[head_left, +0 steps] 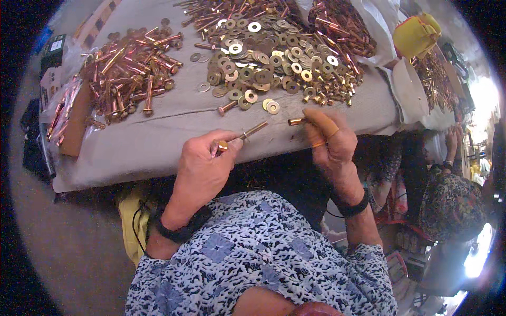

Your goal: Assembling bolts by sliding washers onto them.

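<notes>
My left hand (203,166) is closed around a gold-coloured bolt (256,129), its shaft tip pointing up and to the right. A washer (244,137) sits on the shaft just beyond my fingertips. My right hand (333,138), with orange covers on some fingers, pinches a short copper-coloured metal sleeve (295,121). The sleeve points toward the bolt's tip, apart from it. Just beyond my hands lie a heap of flat washers (262,77) and a cluster of small brass-coloured nuts (333,88). A single bolt (228,108) lies close to the washers.
A pile of bolts (129,73) covers the left of the cloth-covered table (174,142). More copper-coloured hardware (342,26) lies at the back right. A cardboard piece (77,118) stands at the left edge. At far right, another person (452,203) is beside a further heap (435,79).
</notes>
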Motion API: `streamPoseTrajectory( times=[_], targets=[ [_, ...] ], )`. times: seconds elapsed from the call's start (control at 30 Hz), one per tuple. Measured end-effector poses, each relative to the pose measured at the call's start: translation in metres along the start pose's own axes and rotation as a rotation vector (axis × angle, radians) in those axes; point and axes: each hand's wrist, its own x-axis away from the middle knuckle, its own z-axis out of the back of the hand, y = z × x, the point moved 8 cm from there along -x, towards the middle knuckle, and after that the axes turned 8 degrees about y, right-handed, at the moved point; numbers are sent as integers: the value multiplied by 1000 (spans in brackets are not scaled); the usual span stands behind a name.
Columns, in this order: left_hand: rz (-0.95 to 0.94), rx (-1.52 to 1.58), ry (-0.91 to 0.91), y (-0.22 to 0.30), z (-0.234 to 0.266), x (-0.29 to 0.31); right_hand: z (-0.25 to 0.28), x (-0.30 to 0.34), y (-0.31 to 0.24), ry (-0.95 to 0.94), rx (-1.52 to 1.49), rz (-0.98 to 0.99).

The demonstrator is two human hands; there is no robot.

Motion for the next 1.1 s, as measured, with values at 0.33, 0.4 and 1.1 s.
streamPoseTrajectory(
  times=[0.33,0.4,1.1],
  targets=[
    [-175,-131,-40,5,-6,6,-15,10,-22,-140,-101,-29],
    [-262,-163,-34,9,-6,7,-15,11,-21,-155,-164,-92],
    [-26,8,-149,-11,-14,4,-24,-21,12,-146,242,-71]
  ],
)
